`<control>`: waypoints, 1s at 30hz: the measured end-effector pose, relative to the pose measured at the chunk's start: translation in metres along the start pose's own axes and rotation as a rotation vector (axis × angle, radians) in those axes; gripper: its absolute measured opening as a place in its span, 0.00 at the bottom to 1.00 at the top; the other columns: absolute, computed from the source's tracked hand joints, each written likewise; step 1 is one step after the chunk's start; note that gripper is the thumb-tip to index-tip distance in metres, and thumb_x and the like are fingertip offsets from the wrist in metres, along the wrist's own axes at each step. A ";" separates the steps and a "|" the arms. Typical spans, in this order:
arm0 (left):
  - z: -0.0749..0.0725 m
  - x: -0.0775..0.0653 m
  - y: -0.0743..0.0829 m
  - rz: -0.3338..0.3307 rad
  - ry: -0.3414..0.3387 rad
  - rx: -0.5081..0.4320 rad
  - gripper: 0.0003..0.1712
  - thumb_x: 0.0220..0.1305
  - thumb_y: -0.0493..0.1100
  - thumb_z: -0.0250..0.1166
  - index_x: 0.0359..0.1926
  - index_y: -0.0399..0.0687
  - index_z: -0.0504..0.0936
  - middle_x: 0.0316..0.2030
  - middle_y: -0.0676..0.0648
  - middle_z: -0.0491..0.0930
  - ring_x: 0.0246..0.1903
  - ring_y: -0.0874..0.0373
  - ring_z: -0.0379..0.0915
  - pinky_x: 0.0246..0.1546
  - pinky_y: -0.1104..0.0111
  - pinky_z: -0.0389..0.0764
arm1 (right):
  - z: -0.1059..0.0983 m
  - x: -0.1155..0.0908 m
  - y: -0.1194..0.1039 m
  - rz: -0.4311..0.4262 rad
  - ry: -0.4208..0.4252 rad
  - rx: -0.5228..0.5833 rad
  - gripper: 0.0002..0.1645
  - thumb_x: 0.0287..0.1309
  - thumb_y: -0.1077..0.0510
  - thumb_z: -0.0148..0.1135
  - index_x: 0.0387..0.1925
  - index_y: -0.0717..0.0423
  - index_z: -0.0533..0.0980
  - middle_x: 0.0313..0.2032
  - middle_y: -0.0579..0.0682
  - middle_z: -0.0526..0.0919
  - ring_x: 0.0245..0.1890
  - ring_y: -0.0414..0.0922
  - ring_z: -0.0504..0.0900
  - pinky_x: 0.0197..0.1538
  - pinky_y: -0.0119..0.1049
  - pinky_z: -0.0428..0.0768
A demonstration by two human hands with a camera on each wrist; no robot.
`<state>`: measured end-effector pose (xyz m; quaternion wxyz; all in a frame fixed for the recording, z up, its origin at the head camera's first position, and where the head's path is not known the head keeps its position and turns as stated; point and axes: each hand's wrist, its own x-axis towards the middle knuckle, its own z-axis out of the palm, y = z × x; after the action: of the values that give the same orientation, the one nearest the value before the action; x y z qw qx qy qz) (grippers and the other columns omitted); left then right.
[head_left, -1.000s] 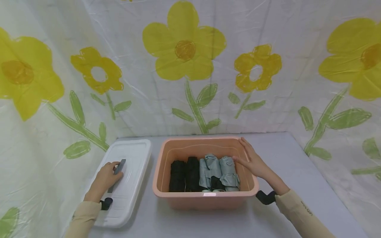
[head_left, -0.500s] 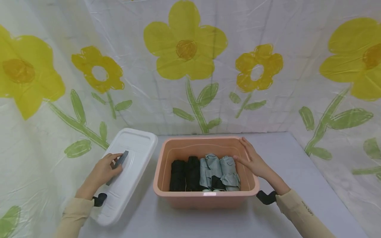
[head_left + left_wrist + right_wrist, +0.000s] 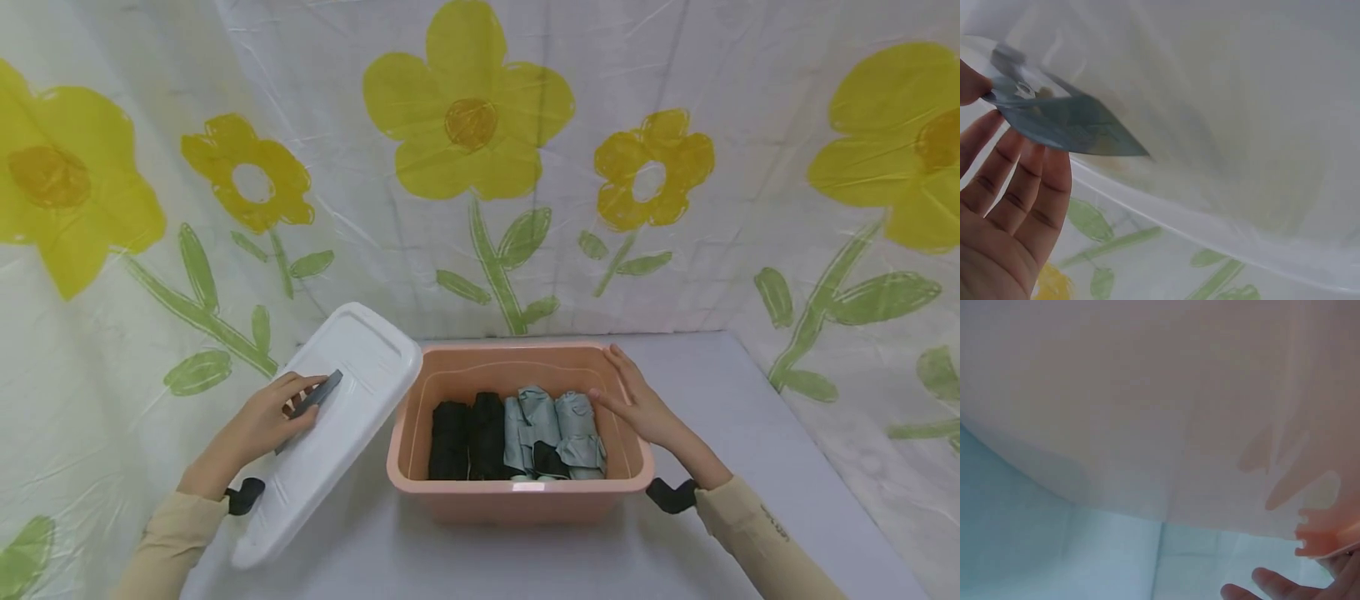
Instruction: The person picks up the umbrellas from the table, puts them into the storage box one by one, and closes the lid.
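My left hand (image 3: 273, 421) grips the grey handle (image 3: 318, 394) on a white lid (image 3: 352, 408). The lid is tilted, its far right corner raised and overlapping the left rim of a peach-coloured storage box (image 3: 517, 490). In the left wrist view, thumb and fingers pinch the handle (image 3: 1079, 128). My right hand (image 3: 641, 408) rests at the box's right rim with fingers fairly straight, the thumb reaching over the inside. Its fingers (image 3: 1279, 586) show spread just below the rim in the right wrist view. Rolled black clothes (image 3: 450, 442) and rolled grey-green clothes (image 3: 536, 425) stand side by side in the box.
The box stands on a pale grey tabletop (image 3: 750, 417). A white sheet with yellow flowers (image 3: 468, 125) hangs behind the table and along both sides. Black wrist straps (image 3: 671, 497) sit at both cuffs.
My left hand has lifted the lid off the table, tilted it and carried it right towards the box. The right hand and the clothes have stayed in place.
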<state>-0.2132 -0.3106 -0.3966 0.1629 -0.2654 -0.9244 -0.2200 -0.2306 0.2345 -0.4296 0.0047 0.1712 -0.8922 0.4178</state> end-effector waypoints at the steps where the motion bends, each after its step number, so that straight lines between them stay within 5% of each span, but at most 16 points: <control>1: 0.000 0.002 0.002 0.017 -0.004 -0.016 0.23 0.52 0.30 0.65 0.52 0.39 0.77 0.31 0.55 0.72 0.28 0.66 0.66 0.26 0.73 0.75 | 0.000 0.000 0.000 0.001 -0.001 -0.001 0.47 0.62 0.47 0.55 0.72 0.55 0.42 0.72 0.58 0.36 0.70 0.63 0.39 0.60 0.70 0.48; 11: 0.000 0.018 0.019 0.159 -0.074 -0.118 0.26 0.51 0.28 0.66 0.53 0.39 0.76 0.38 0.51 0.75 0.30 0.67 0.67 0.28 0.73 0.76 | -0.001 0.002 0.001 0.000 -0.005 0.009 0.45 0.64 0.47 0.52 0.72 0.54 0.41 0.72 0.57 0.35 0.70 0.63 0.37 0.60 0.70 0.47; 30: 0.007 0.044 0.052 0.158 -0.209 -0.162 0.24 0.56 0.34 0.64 0.56 0.45 0.76 0.40 0.53 0.75 0.32 0.64 0.68 0.29 0.71 0.75 | 0.001 0.002 0.000 0.004 -0.001 0.023 0.41 0.66 0.47 0.49 0.72 0.55 0.44 0.72 0.58 0.35 0.70 0.62 0.36 0.61 0.69 0.46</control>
<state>-0.2206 -0.2490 -0.3671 0.0607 -0.3713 -0.8917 -0.2517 -0.2322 0.2334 -0.4303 0.0014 0.1699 -0.8876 0.4281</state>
